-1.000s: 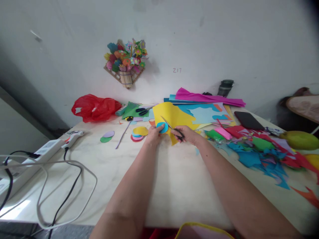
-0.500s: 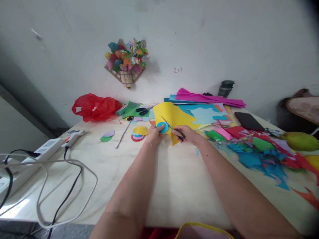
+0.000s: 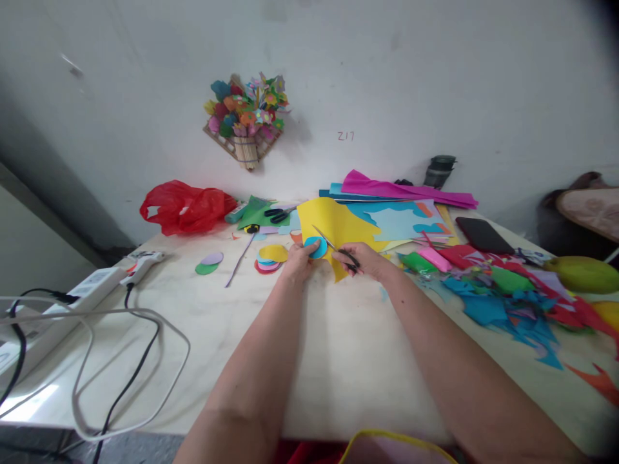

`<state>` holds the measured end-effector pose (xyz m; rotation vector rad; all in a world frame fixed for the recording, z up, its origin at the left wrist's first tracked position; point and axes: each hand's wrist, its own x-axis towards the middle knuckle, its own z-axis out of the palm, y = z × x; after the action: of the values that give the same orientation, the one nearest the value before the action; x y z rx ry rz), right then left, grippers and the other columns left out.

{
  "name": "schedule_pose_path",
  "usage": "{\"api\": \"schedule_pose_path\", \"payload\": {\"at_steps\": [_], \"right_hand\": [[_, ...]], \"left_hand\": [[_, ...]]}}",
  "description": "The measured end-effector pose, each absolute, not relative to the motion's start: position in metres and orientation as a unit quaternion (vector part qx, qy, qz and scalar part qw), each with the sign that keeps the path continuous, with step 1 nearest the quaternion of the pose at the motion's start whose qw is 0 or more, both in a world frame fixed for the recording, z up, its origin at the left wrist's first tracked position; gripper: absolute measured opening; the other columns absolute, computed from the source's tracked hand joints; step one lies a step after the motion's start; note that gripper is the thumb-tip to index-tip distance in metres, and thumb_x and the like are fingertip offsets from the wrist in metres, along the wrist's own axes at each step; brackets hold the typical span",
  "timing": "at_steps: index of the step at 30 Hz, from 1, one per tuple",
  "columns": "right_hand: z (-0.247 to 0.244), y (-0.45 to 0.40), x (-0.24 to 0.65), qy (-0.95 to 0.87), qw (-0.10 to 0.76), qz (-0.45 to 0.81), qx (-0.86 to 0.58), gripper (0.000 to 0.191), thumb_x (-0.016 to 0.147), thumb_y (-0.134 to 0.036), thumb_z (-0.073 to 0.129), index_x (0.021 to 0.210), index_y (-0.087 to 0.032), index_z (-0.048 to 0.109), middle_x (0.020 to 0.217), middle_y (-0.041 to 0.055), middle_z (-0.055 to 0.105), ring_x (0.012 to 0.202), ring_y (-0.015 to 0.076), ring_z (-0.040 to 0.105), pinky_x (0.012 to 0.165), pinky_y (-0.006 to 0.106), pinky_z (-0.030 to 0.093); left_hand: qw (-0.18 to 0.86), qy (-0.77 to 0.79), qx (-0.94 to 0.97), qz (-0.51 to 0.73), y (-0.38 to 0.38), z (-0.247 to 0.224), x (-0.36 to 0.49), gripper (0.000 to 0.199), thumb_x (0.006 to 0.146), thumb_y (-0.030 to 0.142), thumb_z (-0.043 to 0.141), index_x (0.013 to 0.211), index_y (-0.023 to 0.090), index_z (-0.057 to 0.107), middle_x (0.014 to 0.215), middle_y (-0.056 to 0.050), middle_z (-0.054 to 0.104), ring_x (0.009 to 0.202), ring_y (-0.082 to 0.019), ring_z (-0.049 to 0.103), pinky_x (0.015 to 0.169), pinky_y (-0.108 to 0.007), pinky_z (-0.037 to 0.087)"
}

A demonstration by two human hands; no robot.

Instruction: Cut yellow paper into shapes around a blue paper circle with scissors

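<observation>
Between the thumb and fingers of my left hand (image 3: pixel 298 259) a blue paper circle (image 3: pixel 317 247) is pinched against a yellow sheet of paper (image 3: pixel 333 219). My right hand (image 3: pixel 363 259) grips the black handles of a pair of scissors (image 3: pixel 350 259). Their blades lie at the yellow paper, just right of the blue circle, pointing up and left. A cut strip of the yellow sheet hangs down below the blades. Left of my left hand lies a small pile of coloured paper circles (image 3: pixel 271 255), with a yellow one on top.
Lilac and green circles (image 3: pixel 209 263) lie farther left, near a power strip (image 3: pixel 72 303) with looping cables. A red plastic bag (image 3: pixel 186 207) and second scissors (image 3: pixel 277 214) sit at the back. Paper scraps (image 3: pixel 512 309), a phone (image 3: pixel 483 235) and a green fruit (image 3: pixel 583 274) occupy the right side.
</observation>
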<state>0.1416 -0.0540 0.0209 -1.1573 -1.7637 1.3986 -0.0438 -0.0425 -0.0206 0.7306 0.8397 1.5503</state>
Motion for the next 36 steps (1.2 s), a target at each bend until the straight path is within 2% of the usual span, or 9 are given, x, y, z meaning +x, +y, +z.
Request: {"api": "schedule_pose_path", "payload": {"at_steps": [10, 15, 21, 27, 36], "right_hand": [[0.023, -0.056, 0.1403, -0.657, 0.311, 0.533, -0.432, 0.036, 0.077, -0.035, 0.082, 0.06, -0.018, 0.055, 0.049, -0.004, 0.054, 0.036, 0.0058, 0.042, 0.038, 0.021, 0.029], [0.0225, -0.0553, 0.1404, -0.654, 0.311, 0.539, -0.431, 0.037, 0.077, -0.032, 0.083, 0.058, -0.018, 0.055, 0.048, -0.0044, 0.053, 0.037, 0.0059, 0.042, 0.038, 0.021, 0.034], [0.0221, -0.0546, 0.1418, -0.652, 0.311, 0.541, -0.43, 0.035, 0.078, -0.032, 0.084, 0.061, -0.017, 0.057, 0.048, -0.0044, 0.053, 0.038, 0.0058, 0.042, 0.038, 0.02, 0.034], [0.0271, -0.0579, 0.1424, -0.654, 0.297, 0.54, -0.438, 0.035, 0.081, -0.028, 0.082, 0.061, -0.017, 0.056, 0.048, -0.0046, 0.054, 0.037, 0.0056, 0.043, 0.04, 0.02, 0.034], [0.025, -0.0564, 0.144, -0.659, 0.3, 0.542, -0.427, 0.032, 0.077, -0.03, 0.083, 0.061, -0.017, 0.058, 0.048, -0.0045, 0.054, 0.038, 0.0064, 0.042, 0.039, 0.021, 0.035]], "left_hand": [[0.582, 0.369, 0.317, 0.652, -0.0473, -0.0148, -0.0431, 0.03, 0.057, 0.019, 0.096, 0.072, 0.015, 0.07, 0.074, -0.006, 0.075, 0.069, -0.017, 0.07, 0.079, -0.032, 0.059], [0.58, 0.361, 0.32, 0.656, -0.0477, -0.0148, -0.0435, 0.032, 0.056, 0.02, 0.096, 0.073, 0.016, 0.069, 0.075, -0.005, 0.075, 0.069, -0.018, 0.071, 0.078, -0.033, 0.06], [0.589, 0.348, 0.315, 0.658, -0.0481, -0.0143, -0.0439, 0.03, 0.055, 0.017, 0.096, 0.071, 0.014, 0.07, 0.073, -0.007, 0.075, 0.065, -0.018, 0.07, 0.076, -0.033, 0.062], [0.612, 0.339, 0.308, 0.645, -0.0491, -0.0144, -0.0466, 0.033, 0.055, 0.016, 0.096, 0.075, 0.011, 0.07, 0.072, -0.009, 0.073, 0.081, -0.028, 0.077, 0.088, -0.042, 0.063], [0.605, 0.359, 0.323, 0.633, -0.0486, -0.0165, -0.0491, 0.032, 0.057, 0.018, 0.095, 0.077, 0.015, 0.07, 0.076, -0.007, 0.075, 0.089, -0.029, 0.077, 0.087, -0.042, 0.063]]}}
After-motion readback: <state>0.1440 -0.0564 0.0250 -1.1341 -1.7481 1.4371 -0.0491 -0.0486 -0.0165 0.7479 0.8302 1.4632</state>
